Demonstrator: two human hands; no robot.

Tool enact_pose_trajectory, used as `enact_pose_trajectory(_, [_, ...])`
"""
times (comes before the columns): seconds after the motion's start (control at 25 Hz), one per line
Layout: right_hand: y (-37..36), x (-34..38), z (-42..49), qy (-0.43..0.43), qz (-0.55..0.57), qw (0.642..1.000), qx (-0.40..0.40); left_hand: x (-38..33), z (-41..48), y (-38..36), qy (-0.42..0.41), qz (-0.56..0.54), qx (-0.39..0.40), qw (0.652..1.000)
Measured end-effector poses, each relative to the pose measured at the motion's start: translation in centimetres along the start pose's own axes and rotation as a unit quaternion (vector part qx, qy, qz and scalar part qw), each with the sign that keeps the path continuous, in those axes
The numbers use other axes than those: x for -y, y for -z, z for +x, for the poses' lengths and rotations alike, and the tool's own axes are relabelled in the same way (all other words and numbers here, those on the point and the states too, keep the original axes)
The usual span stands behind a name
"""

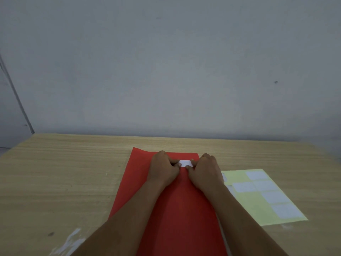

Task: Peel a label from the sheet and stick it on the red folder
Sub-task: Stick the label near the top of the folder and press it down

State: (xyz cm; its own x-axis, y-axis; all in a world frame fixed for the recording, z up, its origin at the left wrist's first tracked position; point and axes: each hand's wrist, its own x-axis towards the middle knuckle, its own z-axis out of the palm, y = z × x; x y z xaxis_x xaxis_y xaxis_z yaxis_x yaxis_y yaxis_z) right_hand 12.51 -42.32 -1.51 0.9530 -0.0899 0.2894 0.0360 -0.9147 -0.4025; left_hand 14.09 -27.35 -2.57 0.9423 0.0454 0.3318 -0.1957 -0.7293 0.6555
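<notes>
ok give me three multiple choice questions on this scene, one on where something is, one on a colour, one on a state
1. Where does the label sheet lie?
A. right of the folder
B. left of the folder
C. on top of the folder

2. What colour is the sheet's backing?
A. blue
B. pale yellow
C. black

3. What is the state of the label?
A. still on the sheet
B. lying on the bare table
C. on the folder, between the fingertips of both hands

Answers:
1. A, the sheet lies on the table past the folder's right edge.
2. B, pale yellow shows where labels are gone.
3. C, the left hand and right hand meet at the white label near the folder's far end; whether it is fully pressed down cannot be told.
</notes>
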Motion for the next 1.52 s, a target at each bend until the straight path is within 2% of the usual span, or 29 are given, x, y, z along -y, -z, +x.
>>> enact_pose_trajectory(0.2, [0.1, -0.6, -0.6, 0.05, -0.05, 0.997, 0.045, -0.1, -0.3, 0.8, -0.039, 0.013, 0.08, 0.996])
enact_pose_trajectory(0.4, [0.1, -0.4, -0.9, 0.034, -0.031, 0.999, 0.025, 0.4, -0.4, 0.4, -0.023, 0.019, 0.017, 0.999])
enact_pose_trajectory(0.64, [0.4, -0.5, -1.1, 0.034, -0.03, 0.998, 0.041, 0.4, -0.5, 0.0, -0.011, 0.02, -0.009, 1.0])
enact_pose_trajectory(0.84, [0.3, -0.2, -1.6, 0.077, -0.085, 0.992, 0.059, 0.3, -1.0, 0.2, -0.081, 0.046, 0.037, 0.995])
enact_pose_trajectory(1.04, [0.3, 0.2, -1.6, 0.029, -0.047, 0.997, 0.052, 0.7, -0.7, -0.3, -0.009, 0.044, -0.015, 0.999])
enact_pose_trajectory(1.16, [-0.1, 0.4, -1.7, 0.01, -0.044, 0.998, 0.036, 0.4, -0.6, -0.3, 0.003, 0.059, -0.03, 0.998])
enact_pose_trajectory(1.36, [0.3, -0.5, -0.8, 0.034, -0.038, 0.997, 0.058, 0.4, -1.0, -0.1, 0.031, 0.018, -0.051, 0.998])
enact_pose_trajectory(1.52, [0.3, -1.2, -0.9, 0.083, -0.064, 0.992, 0.068, 0.1, -1.2, 0.1, -0.064, 0.052, 0.008, 0.997])
